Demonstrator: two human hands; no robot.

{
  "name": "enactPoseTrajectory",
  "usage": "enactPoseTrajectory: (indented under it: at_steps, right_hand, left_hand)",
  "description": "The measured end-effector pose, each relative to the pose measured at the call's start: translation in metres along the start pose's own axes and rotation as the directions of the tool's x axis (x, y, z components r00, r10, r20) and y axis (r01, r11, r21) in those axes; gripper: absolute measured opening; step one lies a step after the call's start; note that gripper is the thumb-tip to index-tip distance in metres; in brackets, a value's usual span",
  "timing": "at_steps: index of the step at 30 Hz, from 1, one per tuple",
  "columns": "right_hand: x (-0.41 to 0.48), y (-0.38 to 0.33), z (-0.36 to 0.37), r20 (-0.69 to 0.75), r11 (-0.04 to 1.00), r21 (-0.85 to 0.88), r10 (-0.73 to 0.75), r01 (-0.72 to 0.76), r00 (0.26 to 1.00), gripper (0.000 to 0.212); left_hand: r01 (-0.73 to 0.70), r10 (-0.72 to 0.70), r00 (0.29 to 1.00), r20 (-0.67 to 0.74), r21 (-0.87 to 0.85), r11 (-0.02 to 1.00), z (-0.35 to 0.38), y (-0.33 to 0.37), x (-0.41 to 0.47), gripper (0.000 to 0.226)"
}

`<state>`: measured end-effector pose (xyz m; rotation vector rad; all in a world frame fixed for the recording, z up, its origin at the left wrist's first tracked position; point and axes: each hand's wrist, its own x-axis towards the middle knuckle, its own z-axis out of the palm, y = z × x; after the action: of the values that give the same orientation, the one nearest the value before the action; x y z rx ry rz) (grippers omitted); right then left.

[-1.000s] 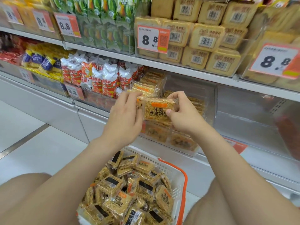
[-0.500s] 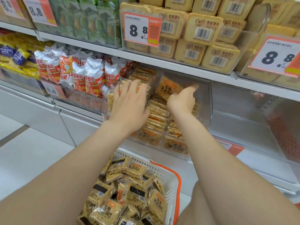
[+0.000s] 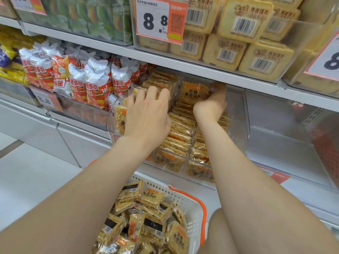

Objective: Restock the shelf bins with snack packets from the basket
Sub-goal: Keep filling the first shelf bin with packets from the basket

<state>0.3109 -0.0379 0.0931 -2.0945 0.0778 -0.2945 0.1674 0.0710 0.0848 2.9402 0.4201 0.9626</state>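
- Hooked left hand, fingers bent, over packet row in bin.
- Reached right hand beside upright packet; grip unclear through blur.
- Risked toppling that packet if released unsupported.
- Noted more packets in basket.

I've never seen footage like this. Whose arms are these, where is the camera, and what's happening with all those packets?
There is no machine here. These are a person's two bare arms, filmed by one wide-angle camera worn on the head, looking forward and down. The left hand lies on a row of packets in a clear shelf bin, its fingers bent over their tops. I cannot tell whether it grips one. The right hand is blurred and reaches deeper into the bin, beside an upright packet. Below, a white basket with an orange handle holds loose packets of the same snack.
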Motion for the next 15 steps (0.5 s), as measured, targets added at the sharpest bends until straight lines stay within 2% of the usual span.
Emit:
enactPoseTrajectory:
  at_steps: [4,7,9,10,12,13,15]
  right_hand:
    - [0.005,0.000,0.007,-0.016,0.998,0.031,0.058,-0.057,0.998,0.051]
    - [0.002,0.003,0.015,-0.007,0.993,0.068,0.100,-0.099,0.995,0.076]
    - [-0.003,0.005,0.015,0.005,0.998,0.057,0.019,-0.020,1.000,0.090]
    - [-0.005,0.006,0.015,0.031,0.999,0.022,-0.051,0.050,0.998,0.088]
    - [-0.009,0.011,0.015,0.137,0.981,-0.082,-0.164,0.176,0.977,0.070]
    - [-0.010,0.014,0.017,0.193,0.969,-0.132,-0.183,0.210,0.964,0.061]
    - [-0.010,0.019,0.020,0.241,0.955,-0.188,-0.180,0.228,0.954,0.058]
  left_hand:
    - [0.004,-0.004,1.000,0.006,-0.003,1.000,0.000,0.000,0.000,0.037]
    - [0.006,-0.006,1.000,0.019,-0.001,1.000,-0.001,0.000,0.000,0.039]
    - [0.002,-0.002,1.000,0.024,-0.001,1.000,-0.001,0.000,-0.001,0.041]
    - [-0.002,0.002,1.000,0.028,-0.001,1.000,-0.001,-0.001,-0.001,0.042]
    - [-0.008,0.008,0.999,0.033,-0.003,1.000,-0.002,-0.001,-0.002,0.043]
    - [-0.009,0.009,0.999,0.035,-0.006,1.000,-0.002,-0.001,-0.002,0.044]
    - [-0.008,0.008,0.999,0.040,-0.008,1.000,-0.002,-0.001,-0.002,0.044]
